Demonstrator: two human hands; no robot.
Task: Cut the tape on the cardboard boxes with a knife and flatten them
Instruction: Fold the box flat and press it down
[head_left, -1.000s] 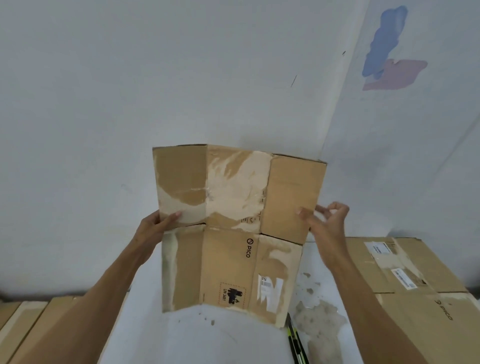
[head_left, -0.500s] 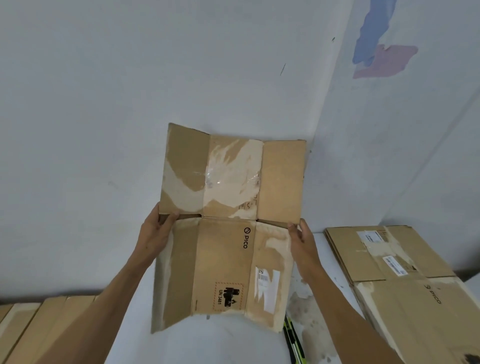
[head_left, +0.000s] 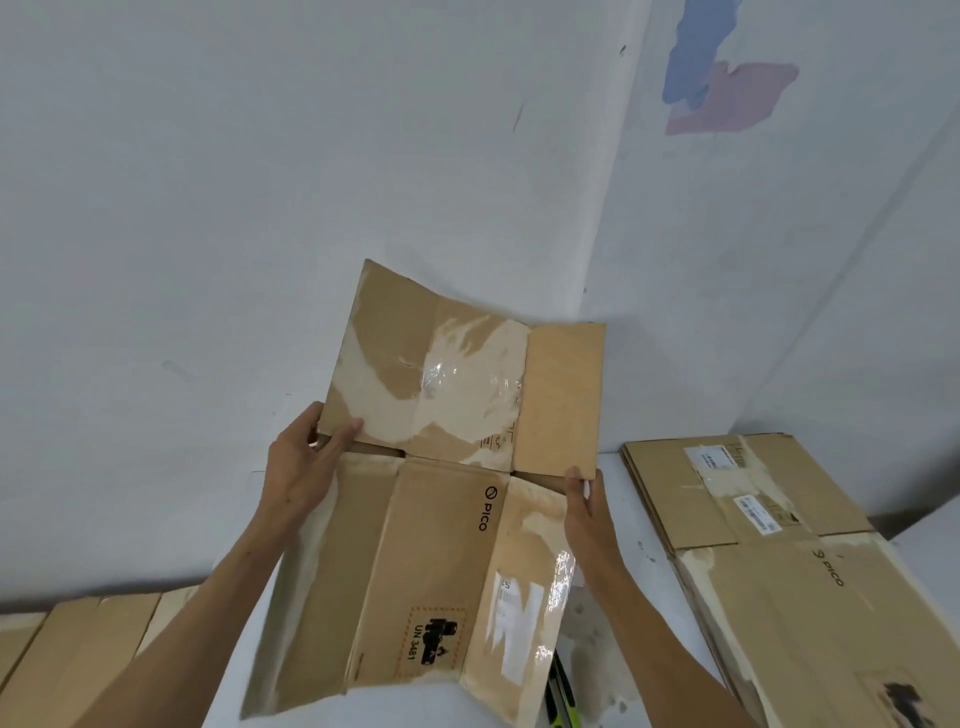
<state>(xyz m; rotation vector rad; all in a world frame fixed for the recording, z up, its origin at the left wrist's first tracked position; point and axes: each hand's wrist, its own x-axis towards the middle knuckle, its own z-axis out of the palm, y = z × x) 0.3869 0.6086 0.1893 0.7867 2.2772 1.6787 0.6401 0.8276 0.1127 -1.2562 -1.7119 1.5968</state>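
Holding the opened cardboard box (head_left: 415, 519) over the white table (head_left: 623, 509), both arms are reaching forward; the left hand (head_left: 304, 467) is gripping its left edge, thumb over the front; the right hand (head_left: 584, 501) is clasping the box's right edge; the knife (head_left: 563, 699) is lying below its lower right corner.

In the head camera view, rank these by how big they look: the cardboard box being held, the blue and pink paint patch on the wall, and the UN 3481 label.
1. Cardboard box, though it's nearest the camera.
2. Paint patch, far off on the wall, so its true size is unsure.
3. UN 3481 label.
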